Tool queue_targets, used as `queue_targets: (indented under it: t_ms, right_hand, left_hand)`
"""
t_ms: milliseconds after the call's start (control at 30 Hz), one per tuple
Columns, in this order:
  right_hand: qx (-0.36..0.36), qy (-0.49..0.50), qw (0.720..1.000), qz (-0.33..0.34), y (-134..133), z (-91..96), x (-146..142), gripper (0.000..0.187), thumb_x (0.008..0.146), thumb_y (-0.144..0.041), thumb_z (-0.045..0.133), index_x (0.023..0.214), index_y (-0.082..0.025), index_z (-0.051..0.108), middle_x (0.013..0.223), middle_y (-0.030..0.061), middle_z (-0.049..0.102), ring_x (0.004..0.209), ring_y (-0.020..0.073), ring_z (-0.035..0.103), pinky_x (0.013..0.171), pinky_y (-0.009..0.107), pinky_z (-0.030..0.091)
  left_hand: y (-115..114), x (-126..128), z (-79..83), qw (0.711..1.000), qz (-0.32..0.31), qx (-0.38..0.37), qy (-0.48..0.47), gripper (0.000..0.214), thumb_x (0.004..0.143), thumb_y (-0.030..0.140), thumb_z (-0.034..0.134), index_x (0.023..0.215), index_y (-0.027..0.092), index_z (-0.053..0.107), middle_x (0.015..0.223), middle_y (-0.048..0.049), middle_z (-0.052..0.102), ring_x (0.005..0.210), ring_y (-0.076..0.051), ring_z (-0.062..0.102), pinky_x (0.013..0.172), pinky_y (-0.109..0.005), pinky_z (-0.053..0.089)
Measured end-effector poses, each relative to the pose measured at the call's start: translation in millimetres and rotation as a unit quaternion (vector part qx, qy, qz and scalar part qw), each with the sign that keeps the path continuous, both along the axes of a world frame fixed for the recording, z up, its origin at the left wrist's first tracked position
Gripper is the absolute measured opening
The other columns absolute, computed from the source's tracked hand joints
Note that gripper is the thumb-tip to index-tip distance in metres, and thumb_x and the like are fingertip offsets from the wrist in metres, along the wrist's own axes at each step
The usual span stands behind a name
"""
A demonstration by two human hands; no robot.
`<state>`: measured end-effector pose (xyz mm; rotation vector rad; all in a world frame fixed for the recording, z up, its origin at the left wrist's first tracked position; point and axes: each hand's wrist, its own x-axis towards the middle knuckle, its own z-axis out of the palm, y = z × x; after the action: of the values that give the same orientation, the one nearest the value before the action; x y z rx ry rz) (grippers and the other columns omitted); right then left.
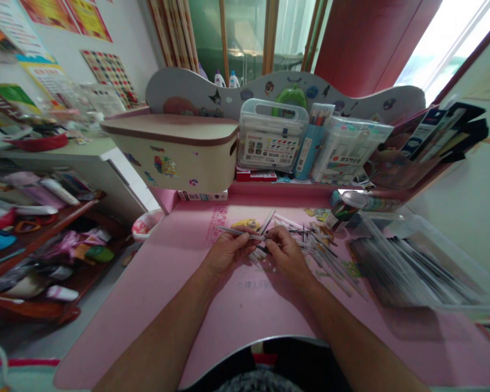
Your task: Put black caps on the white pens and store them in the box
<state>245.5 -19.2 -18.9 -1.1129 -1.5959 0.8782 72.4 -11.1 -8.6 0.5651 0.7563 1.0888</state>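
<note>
Above the middle of the pink desk (245,305), both my hands meet at one slim grey pen (231,231). My left hand (224,255) pinches it along its length, and its far end sticks out to the left. My right hand (288,255) has its fingertips closed at the pen's right end, where a small dark part shows; the fingers partly hide it. Under and beside the hands lie loose pens and thin pen parts (330,261), several small pale pieces among them. A yellow object (246,224) rests just behind my left hand.
On the right stands a clear plastic bin (461,261) with many dark slim pens or refills. Behind it is a dark-lidded jar (346,209). The raised shelf bears a cream lidded box (179,158), a clear marker case (271,139) and a pen holder (408,163).
</note>
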Motion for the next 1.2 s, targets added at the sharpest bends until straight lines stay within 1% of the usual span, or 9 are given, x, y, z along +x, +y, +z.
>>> queue_targets:
  t_ms: [133, 333, 433, 600, 733, 767, 867, 1000, 1200]
  right_hand:
    - [0.016, -0.014, 1.0, -0.005, 1.9, 5.8, 1.8, 0.031, 0.097, -0.029, 0.042, 0.069, -0.021, 0.052, 0.082, 0.0039, 0.053, 0.081, 0.0183, 0.051, 0.072, 0.031, 0.043]
    - [0.007, -0.012, 1.0, -0.019, -8.2, 6.2, -1.5, 0.009, 0.088, -0.02, 0.05, 0.094, -0.022, 0.057, 0.093, 0.0032, 0.056, 0.077, 0.0164, 0.052, 0.068, 0.029, 0.043]
    - [0.021, -0.016, 1.0, -0.015, -7.4, 7.4, -2.4, 0.009, 0.089, -0.019, 0.048, 0.087, -0.021, 0.057, 0.092, 0.0041, 0.055, 0.079, 0.0168, 0.052, 0.07, 0.03, 0.044]
    - [0.009, -0.009, 1.0, -0.012, -2.6, 8.8, -1.5, 0.031, 0.097, -0.03, 0.042, 0.069, -0.021, 0.051, 0.08, 0.0036, 0.052, 0.078, 0.018, 0.05, 0.07, 0.031, 0.043]
    - [-0.045, 0.023, 0.999, -0.008, -6.4, 4.0, -1.7, 0.008, 0.091, -0.027, 0.05, 0.093, -0.023, 0.055, 0.08, 0.0002, 0.053, 0.068, 0.0157, 0.051, 0.058, 0.027, 0.042]
    - [-0.044, 0.025, 0.999, -0.009, -6.9, 3.0, -1.9, 0.009, 0.088, -0.025, 0.051, 0.096, -0.023, 0.054, 0.082, 0.0001, 0.054, 0.068, 0.0156, 0.051, 0.057, 0.027, 0.042]
    - [-0.012, 0.011, 1.0, -0.009, -5.0, 2.9, -1.7, 0.005, 0.087, -0.023, 0.05, 0.086, -0.021, 0.055, 0.087, 0.0027, 0.054, 0.076, 0.0169, 0.053, 0.065, 0.029, 0.045]
    - [0.014, -0.008, 1.0, 0.001, -1.7, 5.5, -0.1, 0.026, 0.094, -0.03, 0.046, 0.072, -0.02, 0.055, 0.083, 0.0044, 0.054, 0.081, 0.0184, 0.052, 0.073, 0.032, 0.043]
    - [-0.045, 0.034, 0.998, 0.0, -4.7, -2.4, -0.3, 0.007, 0.089, -0.027, 0.051, 0.093, -0.023, 0.055, 0.079, -0.0004, 0.053, 0.068, 0.0155, 0.051, 0.059, 0.027, 0.041]
  left_hand:
    - [0.0, -0.3, -1.2, 1.0, -0.012, -0.004, -0.004, 0.016, 0.078, 0.014, 0.077, 0.092, 0.013, 0.069, 0.085, -0.0109, 0.079, 0.062, -0.015, 0.074, 0.056, -0.019, 0.058]
    - [1.8, -1.5, -3.9, 1.0, -0.013, 0.005, -0.004, 0.015, 0.078, 0.014, 0.077, 0.092, 0.013, 0.07, 0.085, -0.0106, 0.079, 0.065, -0.015, 0.074, 0.058, -0.019, 0.058]
    - [2.1, -2.2, -5.1, 1.0, -0.013, 0.006, -0.008, 0.016, 0.077, 0.014, 0.078, 0.091, 0.014, 0.07, 0.087, -0.0104, 0.079, 0.065, -0.016, 0.074, 0.057, -0.019, 0.058]
    - [0.1, -1.4, -3.7, 1.0, -0.019, 0.005, -0.007, 0.015, 0.079, 0.013, 0.076, 0.092, 0.014, 0.071, 0.088, -0.0109, 0.079, 0.066, -0.015, 0.074, 0.06, -0.02, 0.059]
    - [0.9, -1.5, -2.8, 1.0, -0.016, 0.004, -0.006, 0.014, 0.079, 0.012, 0.075, 0.092, 0.014, 0.071, 0.088, -0.0108, 0.079, 0.067, -0.016, 0.075, 0.061, -0.021, 0.059]
    - [1.3, -1.8, -3.0, 1.0, -0.017, 0.003, -0.007, 0.014, 0.078, 0.012, 0.076, 0.091, 0.014, 0.071, 0.088, -0.0107, 0.079, 0.066, -0.016, 0.075, 0.06, -0.021, 0.059]
    - [1.7, -2.5, -3.8, 1.0, -0.02, 0.004, -0.008, 0.014, 0.078, 0.012, 0.076, 0.091, 0.014, 0.072, 0.089, -0.0105, 0.079, 0.066, -0.015, 0.074, 0.062, -0.02, 0.059]
    - [0.3, -2.1, -3.3, 1.0, -0.023, 0.01, 0.003, 0.015, 0.077, 0.014, 0.077, 0.091, 0.014, 0.072, 0.09, -0.0117, 0.079, 0.069, -0.017, 0.075, 0.061, -0.021, 0.059]
    - [-0.6, -1.8, -1.7, 1.0, -0.019, 0.002, 0.005, 0.016, 0.077, 0.014, 0.078, 0.092, 0.015, 0.072, 0.089, -0.0103, 0.079, 0.066, -0.016, 0.074, 0.059, -0.022, 0.058]
